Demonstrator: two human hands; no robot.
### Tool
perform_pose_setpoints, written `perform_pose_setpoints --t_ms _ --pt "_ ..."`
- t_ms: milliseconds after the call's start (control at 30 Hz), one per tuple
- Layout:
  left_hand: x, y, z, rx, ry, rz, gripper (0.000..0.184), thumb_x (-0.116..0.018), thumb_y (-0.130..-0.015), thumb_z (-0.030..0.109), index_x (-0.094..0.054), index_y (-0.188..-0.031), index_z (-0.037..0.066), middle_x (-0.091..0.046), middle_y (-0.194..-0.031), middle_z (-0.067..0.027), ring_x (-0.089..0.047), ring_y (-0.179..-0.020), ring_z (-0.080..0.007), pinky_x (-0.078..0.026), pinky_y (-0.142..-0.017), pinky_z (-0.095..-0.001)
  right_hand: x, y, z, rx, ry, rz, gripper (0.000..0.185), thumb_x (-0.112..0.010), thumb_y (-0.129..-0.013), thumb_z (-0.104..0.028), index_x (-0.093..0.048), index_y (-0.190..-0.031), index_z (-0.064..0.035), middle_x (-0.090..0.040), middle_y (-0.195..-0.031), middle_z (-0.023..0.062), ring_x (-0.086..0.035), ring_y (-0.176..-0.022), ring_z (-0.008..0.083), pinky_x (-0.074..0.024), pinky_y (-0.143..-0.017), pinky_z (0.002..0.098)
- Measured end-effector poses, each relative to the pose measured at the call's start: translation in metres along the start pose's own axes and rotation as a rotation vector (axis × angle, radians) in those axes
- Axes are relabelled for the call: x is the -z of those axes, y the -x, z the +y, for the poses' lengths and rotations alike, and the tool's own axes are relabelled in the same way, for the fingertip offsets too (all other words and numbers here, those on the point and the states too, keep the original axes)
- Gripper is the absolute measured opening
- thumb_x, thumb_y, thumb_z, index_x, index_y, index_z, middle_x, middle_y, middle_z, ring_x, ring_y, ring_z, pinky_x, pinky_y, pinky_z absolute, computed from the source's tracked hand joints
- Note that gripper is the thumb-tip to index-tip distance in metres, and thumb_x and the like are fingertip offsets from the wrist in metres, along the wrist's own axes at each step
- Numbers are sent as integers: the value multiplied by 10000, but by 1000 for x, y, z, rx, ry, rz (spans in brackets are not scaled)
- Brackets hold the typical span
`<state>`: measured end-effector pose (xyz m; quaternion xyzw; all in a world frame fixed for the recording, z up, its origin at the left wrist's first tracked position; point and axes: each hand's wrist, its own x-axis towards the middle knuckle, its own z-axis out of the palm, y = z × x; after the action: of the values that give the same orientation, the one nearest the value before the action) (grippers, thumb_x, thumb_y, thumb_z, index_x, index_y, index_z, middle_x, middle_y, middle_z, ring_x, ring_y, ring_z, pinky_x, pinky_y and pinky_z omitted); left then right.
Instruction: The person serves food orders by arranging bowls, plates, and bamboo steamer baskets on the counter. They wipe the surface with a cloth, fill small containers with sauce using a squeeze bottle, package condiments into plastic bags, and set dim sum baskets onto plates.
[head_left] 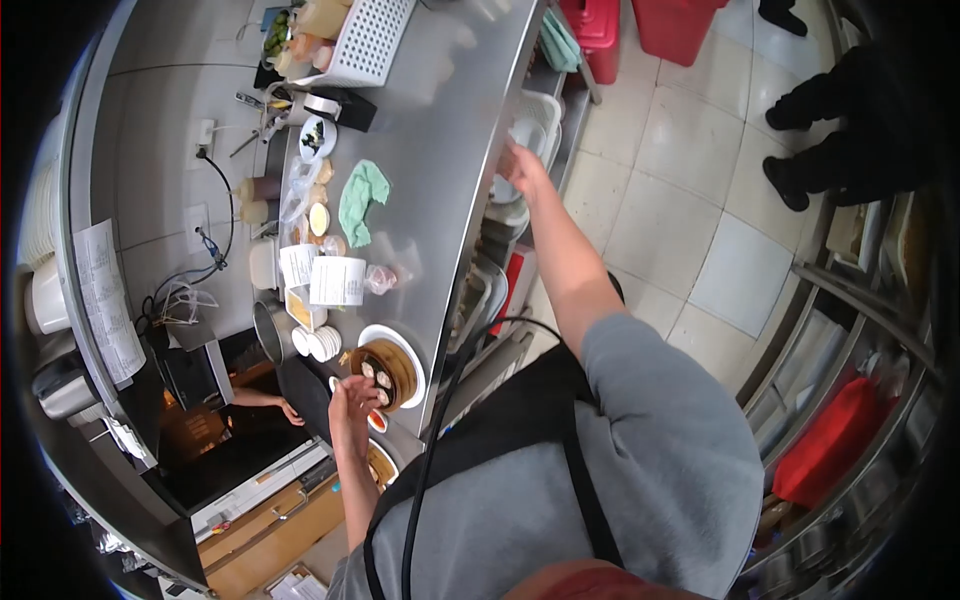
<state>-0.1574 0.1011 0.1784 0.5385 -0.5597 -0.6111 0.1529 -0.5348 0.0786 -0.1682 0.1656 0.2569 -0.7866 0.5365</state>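
Note:
Beside a round bamboo steamer (406,372) is my left hand (354,402), its fingers loosely bent and apart, with nothing visible in them. Several small pale dumplings (383,379) lie in the steamer, which rests on a white plate (418,352). A small dish of red sauce (377,421) is close to that hand. My right hand (518,168) reaches past the metal counter's edge, at the white and clear containers (540,118) on the lower shelf. Its fingertips are partly hidden, so its hold cannot be made out.
On the steel counter (440,90) are a green cloth (361,203), paper slips (337,281), stacked small white dishes (322,343) and a white basket (368,45). Another person's hand (291,412) shows through an opening. A person in dark trousers (830,140) stands across the floor.

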Motion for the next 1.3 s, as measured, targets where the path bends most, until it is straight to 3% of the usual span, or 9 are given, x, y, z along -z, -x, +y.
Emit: perform_pose_setpoints --t_ms 367,467,600,667,733,867,1000,1133,1300 --pt "24 7 -16 28 -91 40 257 -453 -875 237 -522 -957 4 -580 -871 -84 -562 -756 -138 -450 -665 -257 45 -32 6 82 -30 202 201 -592 -787 -223 -562 -911 -68 -586 -817 78 -552 -658 148 -416 -521 220" --pt "43 15 -19 -1 -88 115 258 -463 -871 238 -527 -970 8 -584 -885 -75 -560 -783 -137 -446 -688 -260 49 -20 -4 363 -3 271 186 -545 -803 -160 -544 -915 -11 -573 -795 70 -563 -686 162 -490 -639 254" --pt "86 45 -35 -17 -57 205 332 -492 -851 292 -526 -1008 1 -575 -920 -81 -554 -833 -144 -434 -739 -268 89 -39 -86 649 1202 527 173 -550 -757 -239 -618 -741 -81 -546 -615 23 -472 -519 116 -359 -442 244" --pt "123 65 -59 -42 -20 288 324 -492 -851 302 -535 -989 11 -575 -915 -74 -550 -827 -142 -427 -729 -261 22 7 -99 1042 527 281 163 -576 -686 -113 -601 -641 41 -580 -669 127 -544 -563 193 -452 -474 290" --pt "161 87 -91 -61 25 379 309 -494 -849 305 -542 -969 25 -575 -906 -61 -547 -813 -134 -426 -710 -257 -57 51 -95 1042 343 162 147 -593 -743 -63 -560 -758 79 -587 -743 168 -573 -630 229 -503 -552 289" --pt "238 142 -175 -20 160 662 272 -509 -835 288 -557 -927 38 -579 -874 -46 -549 -761 -121 -434 -671 -255 -241 122 14 1011 483 -306 250 -580 -791 -68 -516 -960 104 -570 -881 190 -576 -778 232 -505 -718 313" --pt "317 202 -279 77 304 1039 241 -522 -813 264 -575 -894 44 -586 -817 -40 -556 -714 -121 -445 -629 -250 -361 205 231 781 824 -717 272 -587 -789 -76 -509 -1016 52 -550 -961 124 -540 -866 161 -450 -781 263" --pt "381 239 -379 120 548 1267 247 -536 -810 224 -555 -901 -5 -583 -793 -78 -566 -640 -140 -468 -558 -240 -372 271 467 175 1053 -1197 202 -584 -756 -62 -553 -945 2 -601 -826 83 -569 -749 125 -449 -712 240" --pt "448 224 -452 137 793 1327 381 -481 -819 149 -390 -1132 -49 -544 -933 -160 -600 -719 -227 -513 -622 -278 -311 310 704 -198 1448 -1246 103 -589 -677 -2 -608 -775 -27 -615 -670 72 -593 -614 119 -481 -569 237"
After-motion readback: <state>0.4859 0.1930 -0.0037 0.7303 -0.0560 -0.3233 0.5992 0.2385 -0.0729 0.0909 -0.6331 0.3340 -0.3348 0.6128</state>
